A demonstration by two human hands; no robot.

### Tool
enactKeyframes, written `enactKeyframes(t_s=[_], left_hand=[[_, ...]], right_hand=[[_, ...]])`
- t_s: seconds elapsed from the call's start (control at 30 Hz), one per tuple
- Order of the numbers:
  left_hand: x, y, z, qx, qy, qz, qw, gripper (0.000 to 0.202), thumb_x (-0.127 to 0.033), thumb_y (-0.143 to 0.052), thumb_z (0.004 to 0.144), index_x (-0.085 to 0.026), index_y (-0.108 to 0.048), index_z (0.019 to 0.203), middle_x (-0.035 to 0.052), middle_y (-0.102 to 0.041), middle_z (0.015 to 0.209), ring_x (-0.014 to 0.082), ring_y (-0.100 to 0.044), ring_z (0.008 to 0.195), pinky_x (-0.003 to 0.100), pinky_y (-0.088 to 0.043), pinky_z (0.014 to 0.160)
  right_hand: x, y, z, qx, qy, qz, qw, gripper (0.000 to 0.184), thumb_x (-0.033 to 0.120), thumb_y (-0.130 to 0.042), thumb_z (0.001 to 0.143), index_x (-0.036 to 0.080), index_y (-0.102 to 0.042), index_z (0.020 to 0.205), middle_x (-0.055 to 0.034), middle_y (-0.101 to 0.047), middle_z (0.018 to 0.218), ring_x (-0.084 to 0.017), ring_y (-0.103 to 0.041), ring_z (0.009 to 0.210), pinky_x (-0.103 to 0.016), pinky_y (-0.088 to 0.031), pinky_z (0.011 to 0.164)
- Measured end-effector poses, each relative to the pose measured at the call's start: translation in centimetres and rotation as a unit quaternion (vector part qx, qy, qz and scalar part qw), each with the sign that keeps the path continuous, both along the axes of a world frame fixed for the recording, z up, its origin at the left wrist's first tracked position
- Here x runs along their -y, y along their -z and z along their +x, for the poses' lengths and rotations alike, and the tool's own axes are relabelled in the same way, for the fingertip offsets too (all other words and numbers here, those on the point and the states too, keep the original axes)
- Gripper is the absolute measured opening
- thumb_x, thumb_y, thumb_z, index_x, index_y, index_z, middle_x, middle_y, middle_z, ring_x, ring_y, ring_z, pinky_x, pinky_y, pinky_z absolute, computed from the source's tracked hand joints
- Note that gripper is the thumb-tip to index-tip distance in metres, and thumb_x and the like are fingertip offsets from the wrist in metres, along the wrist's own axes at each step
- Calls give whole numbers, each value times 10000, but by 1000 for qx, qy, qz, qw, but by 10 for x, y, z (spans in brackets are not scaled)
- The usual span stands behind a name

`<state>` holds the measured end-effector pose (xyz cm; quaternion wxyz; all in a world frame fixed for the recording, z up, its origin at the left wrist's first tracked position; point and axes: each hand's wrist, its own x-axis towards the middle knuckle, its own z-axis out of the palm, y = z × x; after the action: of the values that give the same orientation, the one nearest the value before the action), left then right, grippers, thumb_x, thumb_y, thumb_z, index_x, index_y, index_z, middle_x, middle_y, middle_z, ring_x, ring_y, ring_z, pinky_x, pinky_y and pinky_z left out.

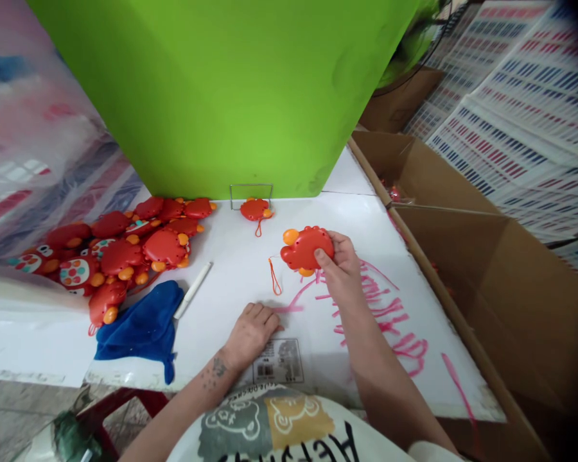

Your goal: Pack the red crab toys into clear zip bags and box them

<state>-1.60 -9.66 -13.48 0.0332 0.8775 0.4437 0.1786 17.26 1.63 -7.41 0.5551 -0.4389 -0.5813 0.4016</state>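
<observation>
My right hand (344, 266) grips a red crab-like plastic toy (308, 249) by its right edge, thumb across its smooth back. This toy has orange knobs, and an orange cord loop (275, 277) hangs at its left. It is held above the white tabletop (231, 256). My left hand (253, 330) rests palm down on the table, fingers loosely curled; nothing shows in it. Beside its wrist is a printed barcode label (278, 360). A similar red toy (255, 209) lies at the back by a wire bracket (251, 186).
Several more red toys (120, 256) are piled at the left, near a blue cloth (142, 327) and a white pen (193, 290). A green panel (236, 96) stands at the back. Open cardboard boxes (467, 269) line the right edge, with striped white cartons (520, 122) behind.
</observation>
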Motion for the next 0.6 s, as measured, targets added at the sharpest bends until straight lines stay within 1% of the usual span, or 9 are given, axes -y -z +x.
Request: enactKeyframes(t_s=[0.07,0.13,0.23,0.3,0.33,0.4,0.47,0.53,0.6], left_hand=[[0,-1,0,4,-4,5,1000,193,-281,-447,934,-164,-567,838,43,-578,781,188,-508,762,335,-376,702],[0,-1,0,1,-10,12,1000,192,-285,-451,932,-164,-566,838,43,-577,781,190,-508,761,336,-378,700],[1,0,-1,-1,-13,7,1000,199,-274,-434,938,-163,-564,837,42,-587,775,186,-516,740,335,-376,689],[0,2,-1,11,-16,-7,1000,210,-270,-420,943,-166,-557,823,35,-590,748,180,-518,710,333,-376,679],[0,3,-2,22,-23,-14,999,210,-282,-422,943,-166,-554,827,33,-588,733,178,-517,698,332,-379,676],[0,4,-2,50,-45,-29,997,203,-323,-441,934,-155,-554,911,35,-587,734,180,-522,696,333,-390,686],[-1,4,-3,62,-54,-40,996,250,-333,-448,931,-137,-529,1062,53,-601,789,187,-535,735,341,-397,710],[-1,3,-2,49,-37,-41,997,248,-314,-433,937,-144,-531,1087,64,-606,821,196,-539,771,350,-388,719],[-1,1,-2,30,-14,-37,999,221,-316,-424,937,-159,-574,980,67,-602,811,202,-531,779,355,-372,711]], right_hand=[[3,-8,10,25,-56,-29,998,441,479,-606,796,237,-445,1127,-111,-560,1181,-244,-558,1079,-408,-474,915],[8,-12,21,61,-165,-79,981,407,449,-651,773,233,-493,1081,-88,-600,1087,-230,-591,983,-380,-505,839],[16,-11,38,117,-336,-149,923,363,388,-675,768,215,-541,1057,-61,-622,999,-199,-604,882,-336,-513,761],[19,-8,48,119,-404,-177,890,356,363,-669,777,206,-546,1072,-59,-624,995,-189,-604,869,-321,-508,746],[21,-6,52,110,-422,-186,880,356,358,-664,781,204,-544,1078,-62,-623,1002,-189,-603,871,-320,-506,745],[22,-3,56,95,-445,-203,867,364,360,-662,780,203,-542,1085,-69,-619,1015,-192,-603,870,-327,-508,742],[23,0,55,80,-445,-214,866,375,373,-676,764,201,-545,1070,-71,-619,1007,-198,-603,863,-343,-511,749],[23,6,47,50,-405,-215,887,391,392,-688,751,202,-534,1056,-72,-621,1007,-206,-602,879,-359,-508,772],[21,16,34,13,-325,-204,924,400,414,-686,751,213,-512,1050,-71,-617,1037,-213,-596,924,-371,-496,811]])
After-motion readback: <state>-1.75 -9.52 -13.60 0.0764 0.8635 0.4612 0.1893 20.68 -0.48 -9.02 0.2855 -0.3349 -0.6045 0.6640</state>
